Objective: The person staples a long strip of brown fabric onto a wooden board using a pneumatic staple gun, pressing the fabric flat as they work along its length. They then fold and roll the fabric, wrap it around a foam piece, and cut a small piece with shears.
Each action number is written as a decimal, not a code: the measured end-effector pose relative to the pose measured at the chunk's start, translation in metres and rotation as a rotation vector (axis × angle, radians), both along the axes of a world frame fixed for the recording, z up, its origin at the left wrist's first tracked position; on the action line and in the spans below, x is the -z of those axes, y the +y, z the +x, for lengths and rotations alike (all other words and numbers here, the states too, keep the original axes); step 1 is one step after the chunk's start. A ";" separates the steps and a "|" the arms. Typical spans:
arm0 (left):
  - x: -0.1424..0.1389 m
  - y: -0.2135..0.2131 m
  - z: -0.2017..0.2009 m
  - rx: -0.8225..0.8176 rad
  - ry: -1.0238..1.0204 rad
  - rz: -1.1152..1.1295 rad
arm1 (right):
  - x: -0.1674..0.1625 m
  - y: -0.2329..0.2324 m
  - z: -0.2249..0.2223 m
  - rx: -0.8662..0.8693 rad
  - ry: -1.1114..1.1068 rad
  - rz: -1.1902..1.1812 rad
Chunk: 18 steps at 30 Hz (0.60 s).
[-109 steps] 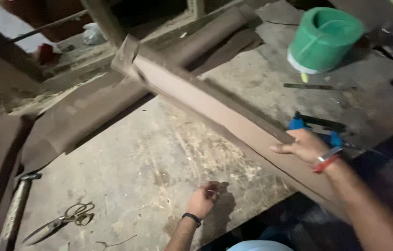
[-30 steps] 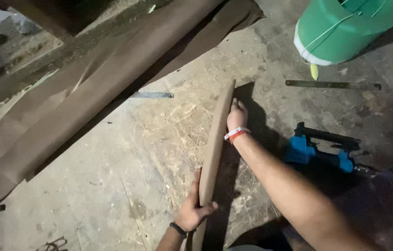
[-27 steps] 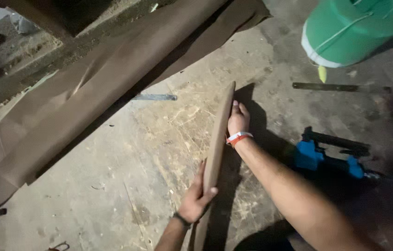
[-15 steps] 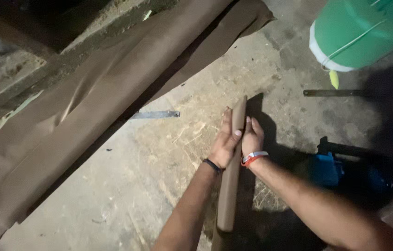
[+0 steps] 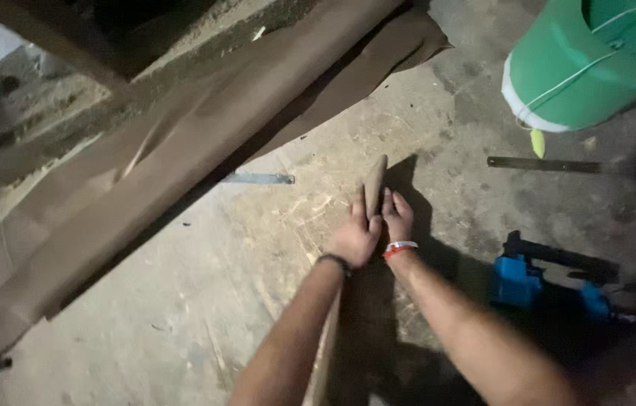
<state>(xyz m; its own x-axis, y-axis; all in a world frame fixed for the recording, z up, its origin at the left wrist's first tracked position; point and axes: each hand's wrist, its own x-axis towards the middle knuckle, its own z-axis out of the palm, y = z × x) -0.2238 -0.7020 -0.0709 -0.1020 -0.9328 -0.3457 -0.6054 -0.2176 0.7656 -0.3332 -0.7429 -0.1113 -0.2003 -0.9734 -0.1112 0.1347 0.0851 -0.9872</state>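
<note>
Brown sheet material point(image 5: 182, 162) fills the left and upper left of my view, a long folded piece running diagonally up toward the top middle, draped over a rough ledge. Just off its lower edge a short flat metal strip point(image 5: 258, 179) lies on the worktop point(image 5: 145, 323), which is pale, scuffed and dusted with wood shavings.

Centre frame: narrow wooden strip point(image 5: 375, 180) stands on edge, running from the bottom of the picture up to a rounded tip past the hands. Left hand point(image 5: 354, 234) presses flat against its left face, fingers extended along the wood, thumb side up, dark band on the wrist. Right hand point(image 5: 397, 218) mirrors it on the right face, fingers straight, red and white band on the wrist. Neither hand is curled round the strip; I read it as pinched between two open palms, touching both. Lower part of the strip is mostly hidden by the forearms and shadow.

Right of the hands: blue power tool point(image 5: 517, 282) with a dark body lies on the worktop near the right forearm, blurred. Above it a thin dark metal ruler point(image 5: 543, 164) lies flat. Top right, green bucket point(image 5: 596, 60) with a white rim band, tilted.
</note>
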 end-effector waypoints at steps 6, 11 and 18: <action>-0.002 -0.003 -0.036 0.032 -0.175 0.115 | -0.034 0.035 -0.049 -0.128 0.269 0.126; 0.007 -0.001 -0.046 0.043 -0.097 0.015 | -0.099 0.135 -0.211 -0.268 0.902 -0.021; 0.011 0.003 -0.042 0.017 -0.106 -0.069 | -0.089 0.182 -0.318 -0.477 1.414 0.335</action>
